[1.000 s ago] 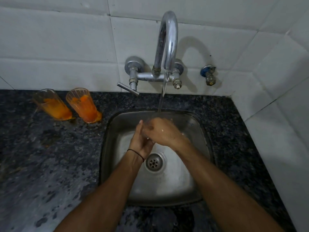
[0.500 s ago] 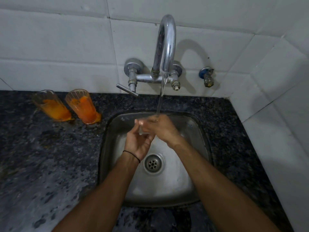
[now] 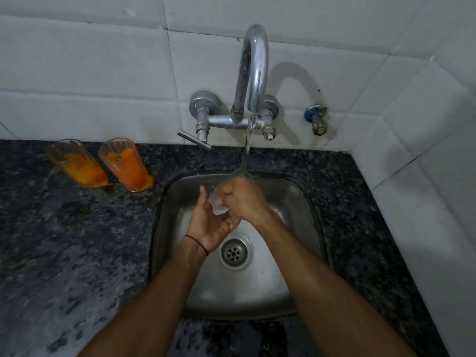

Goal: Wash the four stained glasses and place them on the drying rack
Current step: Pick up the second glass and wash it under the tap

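A clear glass (image 3: 218, 205) sits between both hands over the steel sink (image 3: 304, 210), under the running water from the tap (image 3: 253, 73). My left hand (image 3: 211, 225) cups it from below, palm up. My right hand (image 3: 242, 197) grips it from above, fingers curled round it; most of the glass is hidden. Two glasses stained orange stand on the dark counter left of the sink: one (image 3: 77, 164) at the far left, the other (image 3: 127, 164) beside it. No drying rack is in view.
The granite counter (image 3: 64, 253) runs wide to the left of the sink and narrow to its right. White tiled walls close the back and right side. A small blue-capped valve (image 3: 316, 119) sticks out right of the tap. The drain (image 3: 234, 252) is uncovered.
Both hands have risen slightly with the glass toward the water stream, and the left palm has turned further up. The two orange glasses have not moved.
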